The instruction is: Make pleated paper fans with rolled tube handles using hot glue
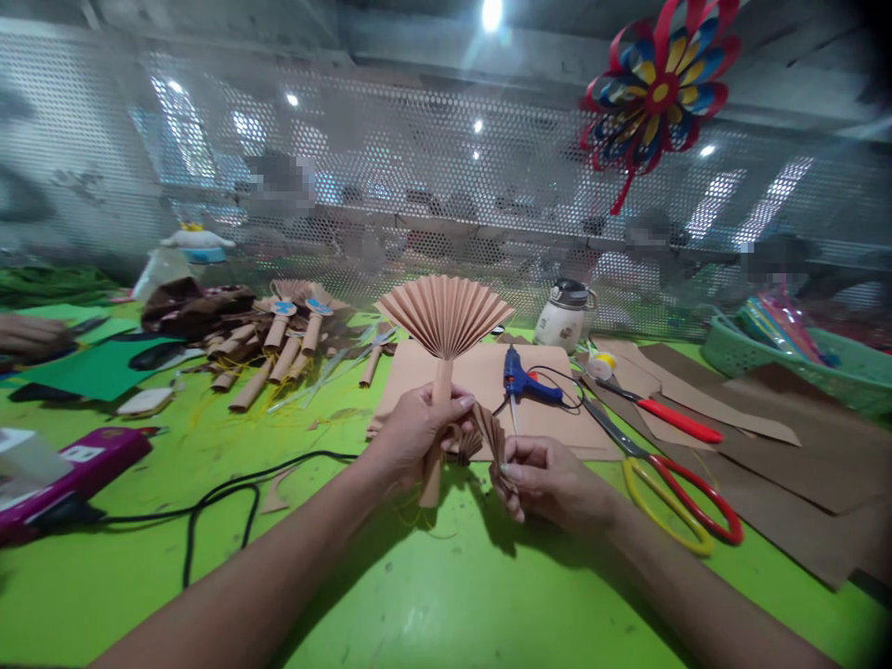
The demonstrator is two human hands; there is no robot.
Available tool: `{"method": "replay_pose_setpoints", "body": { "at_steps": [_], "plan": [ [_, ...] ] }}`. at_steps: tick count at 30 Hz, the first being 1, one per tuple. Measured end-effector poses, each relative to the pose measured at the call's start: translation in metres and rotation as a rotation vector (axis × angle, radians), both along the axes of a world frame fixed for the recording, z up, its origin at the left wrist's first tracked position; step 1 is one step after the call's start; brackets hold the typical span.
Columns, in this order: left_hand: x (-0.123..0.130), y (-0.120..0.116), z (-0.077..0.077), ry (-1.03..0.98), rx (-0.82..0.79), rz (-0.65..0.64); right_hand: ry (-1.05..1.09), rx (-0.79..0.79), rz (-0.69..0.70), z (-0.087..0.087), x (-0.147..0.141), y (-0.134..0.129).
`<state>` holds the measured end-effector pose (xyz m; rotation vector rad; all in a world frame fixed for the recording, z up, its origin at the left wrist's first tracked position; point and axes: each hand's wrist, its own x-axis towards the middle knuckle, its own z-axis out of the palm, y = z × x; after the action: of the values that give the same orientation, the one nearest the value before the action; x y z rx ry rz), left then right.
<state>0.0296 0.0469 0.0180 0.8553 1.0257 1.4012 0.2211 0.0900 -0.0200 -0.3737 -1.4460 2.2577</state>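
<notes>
My left hand [416,432] is closed around the rolled handle of a tan pleated paper fan [444,321]. The fan stands upright, its pleats spread out above the hand. My right hand [550,478] pinches a smaller piece of darker brown pleated paper [490,441], which reaches across to the fingers of my left hand. Part of this pleated piece is hidden behind the fingers. Just beyond my hands, a blue glue gun [524,379] rests on a stack of tan paper [578,432].
Scissors with red and yellow handles [665,497] lie at the right, beside a red-handled tool [679,420] and brown paper sheets [801,465]. Several finished fans [293,334] are piled at the left. A black cable [229,488] crosses the green table. A jar [564,316] and green basket [739,348] stand behind.
</notes>
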Motion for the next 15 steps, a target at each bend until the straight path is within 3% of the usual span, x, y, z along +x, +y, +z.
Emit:
{"method": "replay_pose_setpoints", "body": {
  "at_steps": [6,15],
  "plan": [
    [-0.001,0.000,-0.001,0.064,0.007,0.060,-0.063,-0.022,-0.011,0.003,0.002,0.001],
    [-0.004,0.003,-0.001,0.218,0.003,0.168,-0.119,0.005,-0.158,0.012,0.001,0.002]
  ]
}}
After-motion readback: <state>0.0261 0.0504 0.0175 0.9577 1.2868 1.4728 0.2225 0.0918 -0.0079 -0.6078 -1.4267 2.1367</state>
